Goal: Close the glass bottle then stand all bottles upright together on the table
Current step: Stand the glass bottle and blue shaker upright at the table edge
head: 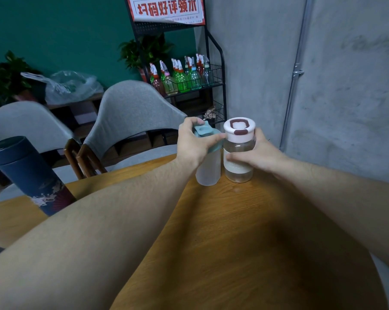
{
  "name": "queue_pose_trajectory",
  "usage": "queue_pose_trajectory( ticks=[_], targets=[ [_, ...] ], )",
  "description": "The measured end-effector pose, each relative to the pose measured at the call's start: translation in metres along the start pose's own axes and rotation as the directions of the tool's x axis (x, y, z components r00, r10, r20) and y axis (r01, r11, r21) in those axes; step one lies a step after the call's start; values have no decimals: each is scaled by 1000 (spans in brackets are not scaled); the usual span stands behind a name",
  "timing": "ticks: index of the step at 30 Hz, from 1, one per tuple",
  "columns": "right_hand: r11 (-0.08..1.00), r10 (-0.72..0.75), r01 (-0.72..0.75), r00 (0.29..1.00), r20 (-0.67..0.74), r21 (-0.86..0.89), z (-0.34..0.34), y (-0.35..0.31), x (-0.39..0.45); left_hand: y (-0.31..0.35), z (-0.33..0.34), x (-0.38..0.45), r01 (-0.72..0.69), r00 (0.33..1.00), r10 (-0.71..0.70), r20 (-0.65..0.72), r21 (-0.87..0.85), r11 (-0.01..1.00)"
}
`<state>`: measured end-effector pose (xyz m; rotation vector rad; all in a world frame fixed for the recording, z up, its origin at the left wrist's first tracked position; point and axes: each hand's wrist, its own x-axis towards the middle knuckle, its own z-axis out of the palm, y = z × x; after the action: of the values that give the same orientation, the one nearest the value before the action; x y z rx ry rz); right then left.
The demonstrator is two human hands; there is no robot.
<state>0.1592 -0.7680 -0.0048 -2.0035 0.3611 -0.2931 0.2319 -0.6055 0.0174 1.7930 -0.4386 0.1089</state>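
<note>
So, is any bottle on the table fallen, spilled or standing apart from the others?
None has fallen or spilled. The frosted bottle with teal lid and the glass bottle with white lid stand upright side by side, each under a hand. Only the dark blue flask stands apart, far left on the wooden table.

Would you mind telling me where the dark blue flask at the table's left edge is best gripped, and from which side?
Grip the blue flask around its plain cylindrical body, just below the lid seam, coming from its right side, probably with the left hand. It stands upright near the table edge, apart from the two bottles, so a side wrap is steadier than pinching the smooth lid.
</note>
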Motion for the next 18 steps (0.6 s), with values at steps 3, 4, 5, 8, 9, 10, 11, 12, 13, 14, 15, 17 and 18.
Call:
queue_pose_trajectory(
  ticks=[3,4,5,8,9,10,11,12,13,14,15,17,18],
  targets=[
    [999,-48,47,997,-67,-18,1,-5,-12,7,-8,-4,-34,999,35,-6,92,995],
    [996,-75,70,992,-106,-49,1,-8,-18,10,-12,-7,-38,999,38,-1,109,993],
    [993,-103,93,984,-144,-73,1,-12,-24,14,-17,-11,-41,999,40,10,118,992],
    [974,-201,169,949,-241,-150,2,-29,-47,26,-39,-28,-54,998,48,46,133,990],
    [966,-228,186,940,-255,-181,4,-35,-54,30,-48,-35,-53,998,46,53,137,989],
    [951,-264,208,930,-254,-228,7,-43,-63,33,-58,-44,-49,997,41,58,141,989],
    [934,-297,228,924,-240,-275,11,-51,-72,36,-70,-52,-45,998,37,58,144,989],
    [916,-327,249,918,-224,-315,16,-60,-80,38,-82,-63,-40,998,33,50,149,988],
    [903,-348,267,914,-211,-336,19,-67,-84,38,-89,-68,-35,999,29,43,154,988],
    [895,-364,291,914,-179,-338,31,-81,-98,38,-110,-84,-16,1000,12,24,162,987],
    [897,-365,302,918,-154,-321,39,-90,-106,38,-123,-94,-8,1000,6,15,168,986],
    [914,-336,308,939,-70,-264,61,-110,-122,35,-155,-116,5,1000,-6,3,180,984],
    [922,-322,308,947,-23,-237,75,-119,-130,33,-172,-126,17,1000,-17,-1,188,982]
  ],
)
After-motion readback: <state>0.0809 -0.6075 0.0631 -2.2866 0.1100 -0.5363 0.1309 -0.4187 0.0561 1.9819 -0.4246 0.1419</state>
